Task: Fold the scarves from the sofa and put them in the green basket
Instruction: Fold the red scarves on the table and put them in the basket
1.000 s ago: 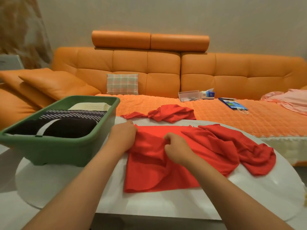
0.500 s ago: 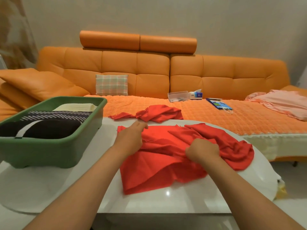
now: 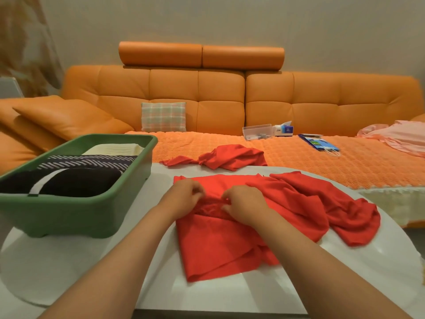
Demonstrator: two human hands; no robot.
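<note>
Right of the basket (image 3: 76,217), on the table (image 3: 230,293), your left hand (image 3: 181,199) and right hand (image 3: 243,207) each pinch a raised fold of the scarf (image 3: 218,247), hands nearly touching. Scarf spreads flat nearer you, bunched farther right of the basket.

2 hands in shot — left hand (image 3: 184,200), right hand (image 3: 245,204). 2 red scarves: the spread red scarf (image 3: 230,249) and the bunched red scarf (image 3: 232,157). 1 green basket (image 3: 69,222), and 3 folded scarves in it — cream scarf (image 3: 115,148), striped scarf (image 3: 92,161), black scarf (image 3: 80,183). That makes 5 scarves. 1 table (image 3: 80,268). 1 sofa (image 3: 322,100), 2 headrests on top: left headrest (image 3: 160,54), right headrest (image 3: 243,58). 1 plaid cushion (image 3: 163,116), 1 clear box (image 3: 257,131), 1 tissue box (image 3: 284,129), 1 blue packet (image 3: 318,142), 1 pink cloth (image 3: 400,137).
</note>
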